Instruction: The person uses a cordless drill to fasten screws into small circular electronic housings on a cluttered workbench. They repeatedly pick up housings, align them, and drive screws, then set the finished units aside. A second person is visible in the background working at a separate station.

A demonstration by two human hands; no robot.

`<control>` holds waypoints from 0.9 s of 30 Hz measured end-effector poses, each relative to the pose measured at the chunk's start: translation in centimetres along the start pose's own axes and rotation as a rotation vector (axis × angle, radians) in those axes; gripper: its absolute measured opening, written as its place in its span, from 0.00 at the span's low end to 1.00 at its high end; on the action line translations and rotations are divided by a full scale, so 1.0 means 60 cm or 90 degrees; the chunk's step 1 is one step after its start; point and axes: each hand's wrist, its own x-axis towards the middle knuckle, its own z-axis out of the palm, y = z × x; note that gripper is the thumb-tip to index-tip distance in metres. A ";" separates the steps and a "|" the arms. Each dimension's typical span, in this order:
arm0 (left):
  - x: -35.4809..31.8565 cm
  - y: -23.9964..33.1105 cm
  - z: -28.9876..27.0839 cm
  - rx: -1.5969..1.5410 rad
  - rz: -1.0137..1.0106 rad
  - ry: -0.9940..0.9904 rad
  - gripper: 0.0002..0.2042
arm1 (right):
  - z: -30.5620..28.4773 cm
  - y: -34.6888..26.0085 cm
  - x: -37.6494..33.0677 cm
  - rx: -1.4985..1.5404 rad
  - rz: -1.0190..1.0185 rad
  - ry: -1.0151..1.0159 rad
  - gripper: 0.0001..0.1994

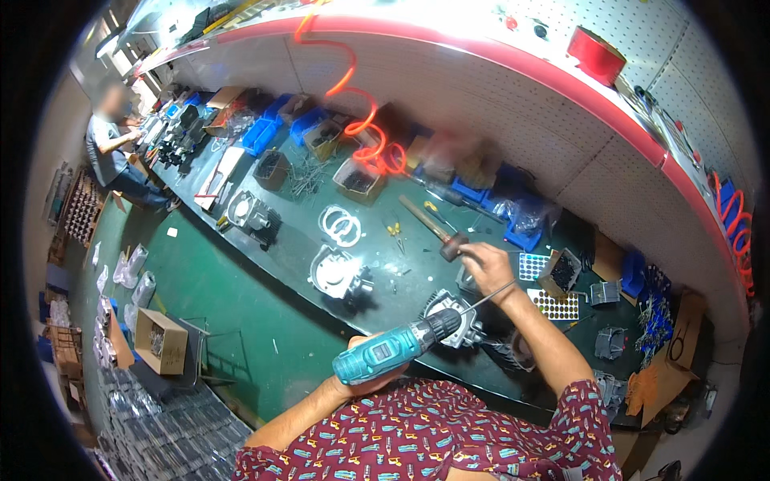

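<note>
My left hand point(375, 383) is closed round the grip of a teal cordless drill point(383, 355). Its long bit point(491, 297) points up to the right, passing by my right wrist. My right hand point(491, 271) has its fingers curled at the dark head of a hammer point(453, 245), whose wooden handle slants away to the far left. Beneath the drill's chuck lies a grey metal housing point(454, 321), partly covered by the drill. Left of it on the green bench stands another metal housing point(337, 272) with a white part inside.
White rings point(340, 226) and pliers point(395, 231) lie mid-bench. A third housing point(250, 215) stands farther left. Blue bins point(261, 136) line the back, under a red coiled hose point(370, 120). At the right are a box of dark parts point(561, 272) and dotted sheets point(553, 305). A person point(112, 144) works far left.
</note>
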 end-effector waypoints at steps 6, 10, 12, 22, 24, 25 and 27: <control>-0.011 -0.043 -0.193 0.091 -0.088 0.102 0.14 | 0.291 0.072 0.300 -0.118 -0.201 -0.140 0.15; -0.103 -0.114 -0.301 0.001 -0.388 0.150 0.13 | 0.439 0.154 0.467 -0.248 -0.126 -0.298 0.16; -0.156 -0.141 -0.335 0.114 -0.458 0.165 0.12 | 0.487 0.202 0.509 -0.330 -0.139 -0.373 0.16; -0.263 -0.221 -0.412 -0.020 -0.549 0.168 0.17 | 0.535 0.199 0.546 -0.455 0.026 -0.444 0.08; -0.239 -0.201 -0.413 0.067 -0.534 0.107 0.17 | 0.511 0.161 0.538 -0.432 -0.017 -0.350 0.08; -0.226 -0.208 -0.418 0.076 -0.524 0.083 0.17 | 0.505 0.157 0.532 -0.432 -0.035 -0.304 0.08; -0.203 -0.234 -0.427 0.067 -0.501 0.047 0.17 | 0.502 0.146 0.524 -0.369 -0.003 -0.215 0.07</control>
